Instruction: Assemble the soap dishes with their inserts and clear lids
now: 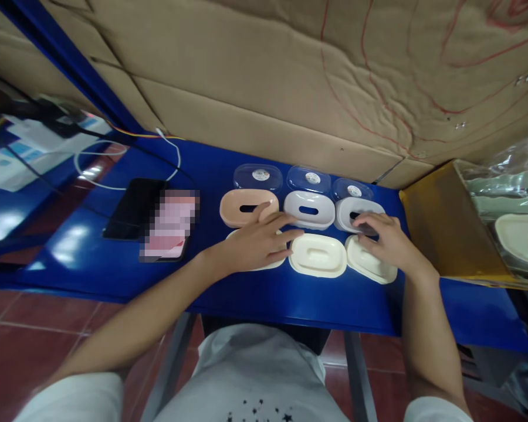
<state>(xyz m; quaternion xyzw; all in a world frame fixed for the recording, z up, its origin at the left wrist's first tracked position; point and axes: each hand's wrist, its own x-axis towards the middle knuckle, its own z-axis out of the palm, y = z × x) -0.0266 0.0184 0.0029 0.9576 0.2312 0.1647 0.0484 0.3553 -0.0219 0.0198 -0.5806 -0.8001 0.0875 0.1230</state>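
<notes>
My left hand (264, 240) lies palm down with fingers spread over a cream oval piece (264, 266), covering most of it. Its upper finger overlaps the peach oval shell (230, 212), which has a dark slot. My right hand (387, 237) has slightly bent, parted fingers at the right-hand white slotted shell (344, 215) and above the right cream oval piece (381, 271); contact is unclear. Between the hands sit a white slotted shell (310, 219) and a cream oval piece (319, 264) with a raised centre. Three clear oval covers (249, 181) with round stickers lie behind.
On the left are a phone (169, 228) with a blurred screen, a black flat device (134, 208) and a white cable (179, 158). A cardboard box (444, 225) holding wrapped pale pieces stands right. Cardboard (246, 82) walls off the blue table's (264, 299) back.
</notes>
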